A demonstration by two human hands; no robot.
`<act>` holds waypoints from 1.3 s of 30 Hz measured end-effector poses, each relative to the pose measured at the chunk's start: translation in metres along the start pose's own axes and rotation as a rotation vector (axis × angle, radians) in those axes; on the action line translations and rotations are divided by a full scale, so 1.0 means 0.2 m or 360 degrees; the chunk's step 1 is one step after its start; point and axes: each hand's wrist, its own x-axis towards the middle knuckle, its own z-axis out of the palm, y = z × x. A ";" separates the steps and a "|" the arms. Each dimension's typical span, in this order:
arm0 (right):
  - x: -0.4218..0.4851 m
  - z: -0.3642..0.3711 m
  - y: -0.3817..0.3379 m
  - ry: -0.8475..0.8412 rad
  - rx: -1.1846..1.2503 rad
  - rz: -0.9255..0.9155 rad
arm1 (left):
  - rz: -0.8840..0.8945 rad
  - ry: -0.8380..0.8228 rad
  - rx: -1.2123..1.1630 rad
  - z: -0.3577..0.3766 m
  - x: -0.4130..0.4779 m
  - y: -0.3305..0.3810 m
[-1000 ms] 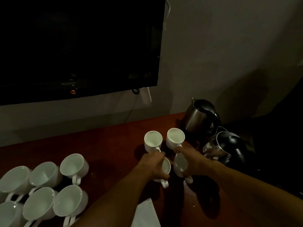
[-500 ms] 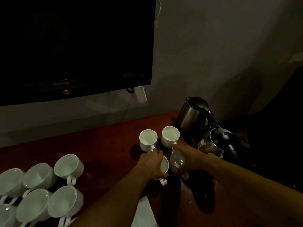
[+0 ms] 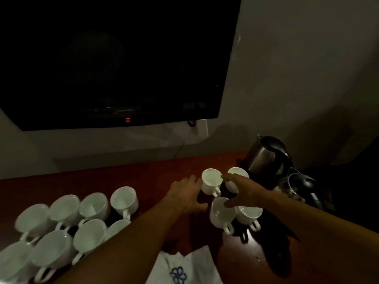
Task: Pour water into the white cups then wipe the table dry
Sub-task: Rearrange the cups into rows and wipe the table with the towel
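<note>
Four white cups stand in a square on the dark red table point(image 3: 155, 175). The back-left cup point(image 3: 211, 180) has my left hand point(image 3: 184, 193) at its left side, fingers stretched out and touching its wall. My right hand point(image 3: 244, 189) hovers spread over the back-right cup point(image 3: 235, 173), hiding most of it, with the thumb above the front-left cup point(image 3: 222, 214). The front-right cup point(image 3: 249, 216) stands free beside it. Neither hand holds anything. A white cloth point(image 3: 184, 269) with a blue flower print lies at the table's near edge.
Several more white cups point(image 3: 90, 208) crowd the table's left part, handles toward me. A steel kettle point(image 3: 264, 158) and a second dark-lidded kettle point(image 3: 301, 189) stand at the right, close behind the four cups. A dark TV point(image 3: 114, 62) hangs on the wall above.
Both hands have let go of the two front cups and moved back to the two rear cups. The front cups now stand free on the table.
</note>
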 end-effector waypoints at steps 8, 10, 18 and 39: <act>0.14 0.17 -0.50 -0.0101 -0.0027 -0.0258 | -0.0336 0.0062 0.0035 0.03 -0.46 -0.60; 0.17 0.25 -0.61 -0.0112 -0.0040 -0.0314 | -0.0413 0.0063 0.0057 0.06 -0.55 -0.69; 0.06 0.70 -0.79 -0.0084 -0.0097 -0.0326 | -0.0413 0.0059 0.0156 0.24 -0.76 -0.86; -0.29 1.04 -0.79 0.0005 -0.0027 -0.0181 | -0.0141 0.0276 0.0173 0.48 -0.91 -0.62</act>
